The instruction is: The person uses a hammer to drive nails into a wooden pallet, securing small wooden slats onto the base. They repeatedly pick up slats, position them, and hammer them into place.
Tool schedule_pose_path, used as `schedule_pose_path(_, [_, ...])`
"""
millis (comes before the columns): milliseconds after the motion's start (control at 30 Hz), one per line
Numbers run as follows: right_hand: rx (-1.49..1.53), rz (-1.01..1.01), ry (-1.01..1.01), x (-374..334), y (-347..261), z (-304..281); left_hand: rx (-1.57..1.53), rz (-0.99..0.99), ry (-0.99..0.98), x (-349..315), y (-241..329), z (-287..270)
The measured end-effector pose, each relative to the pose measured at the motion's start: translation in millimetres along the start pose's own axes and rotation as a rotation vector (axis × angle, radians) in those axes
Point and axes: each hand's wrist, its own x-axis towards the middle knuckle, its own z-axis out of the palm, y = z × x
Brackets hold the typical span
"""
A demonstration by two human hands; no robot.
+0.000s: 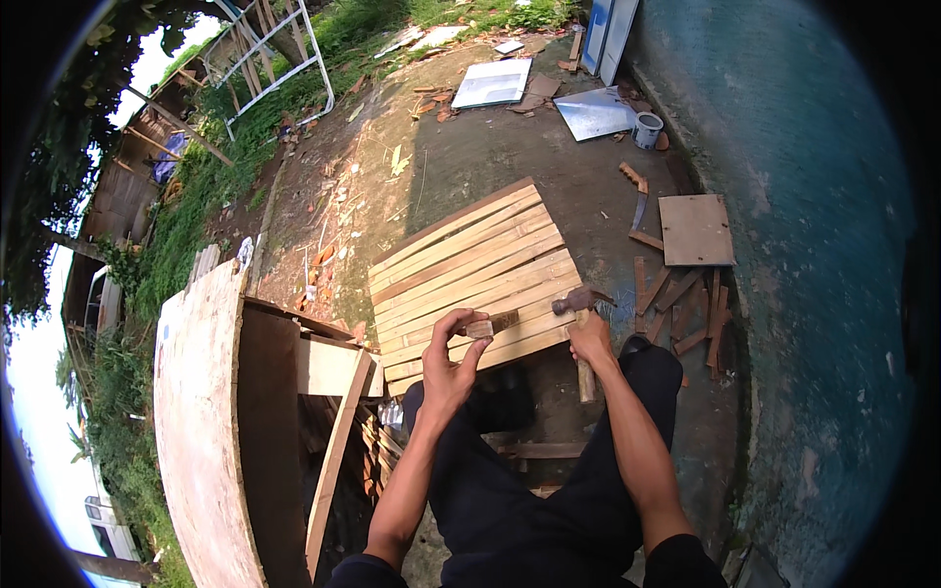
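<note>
Right in front of my knees lies a slatted panel of pale bamboo strips [470, 265], set at a slant. Over its near part, my left hand [453, 365] pinches a small wooden block [478, 330] between thumb and fingers. Darker wood [505, 320] shows just beside the block; whether it is part of it I cannot tell. My right hand [591, 341] grips a claw hammer [580, 300] close below its head, at the panel's right edge. The hammer's wooden handle [586, 382] sticks out below the fist.
On my left stands a large plywood piece [201, 421] with a leaning wooden strip [338, 456]. To the right lie wood offcuts [686, 314], a square board [696, 230] and a handsaw [637, 196] near the blue-green wall [804, 294]. Farther off are a paint can [646, 131] and metal sheet [595, 113].
</note>
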Motion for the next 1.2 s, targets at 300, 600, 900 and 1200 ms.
schedule_pose_path(300, [-0.203,0.087,0.008,27,29,16,0.211,0.172,0.141,-13,-2,5])
schedule_pose_path(600, [0.023,0.056,-0.118,11,9,7,0.294,0.149,0.402,-4,-17,5])
schedule_pose_path(900, [0.826,0.201,-0.429,-51,18,-15,0.38,0.229,0.316,-39,-28,-6])
schedule_pose_path(1200, [0.629,0.091,-0.375,-84,51,-23,-0.948,-0.408,0.582,-37,-28,-26])
